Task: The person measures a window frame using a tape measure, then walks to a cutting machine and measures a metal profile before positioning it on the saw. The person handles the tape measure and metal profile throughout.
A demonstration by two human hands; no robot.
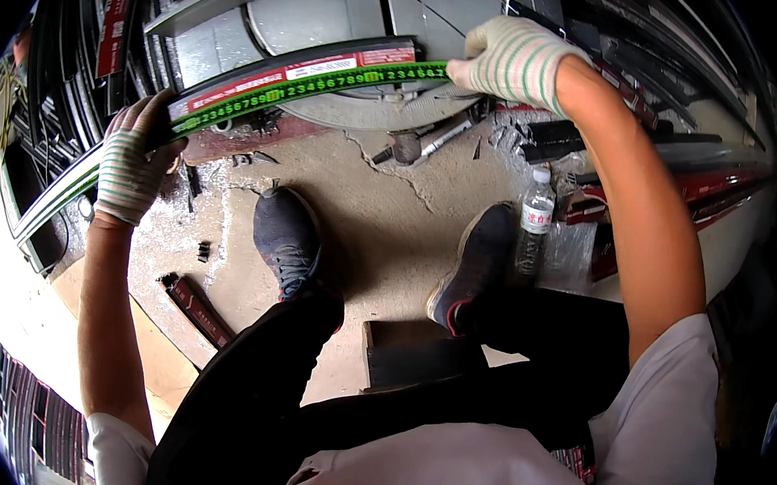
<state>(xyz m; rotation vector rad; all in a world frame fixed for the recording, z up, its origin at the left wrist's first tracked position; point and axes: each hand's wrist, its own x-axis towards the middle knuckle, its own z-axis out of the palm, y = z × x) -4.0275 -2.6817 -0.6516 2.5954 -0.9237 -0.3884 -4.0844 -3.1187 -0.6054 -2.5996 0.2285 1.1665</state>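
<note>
Clear capped bottle (535,220) beside crumpled plastic film (574,257)

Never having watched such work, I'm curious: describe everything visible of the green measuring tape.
The measuring tape is a thin green-and-black band with numerals and yellowish blocks; its material is unclear. It looks gently bowed, held between the gloved left hand and right hand, alongside a dark, red-labelled strip.

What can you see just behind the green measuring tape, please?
A dark strip with a red-and-white label runs along the far side of the measuring tape. What lies directly beneath the tape is covered, and the gloved left hand hides whatever is under its fingers.
</note>
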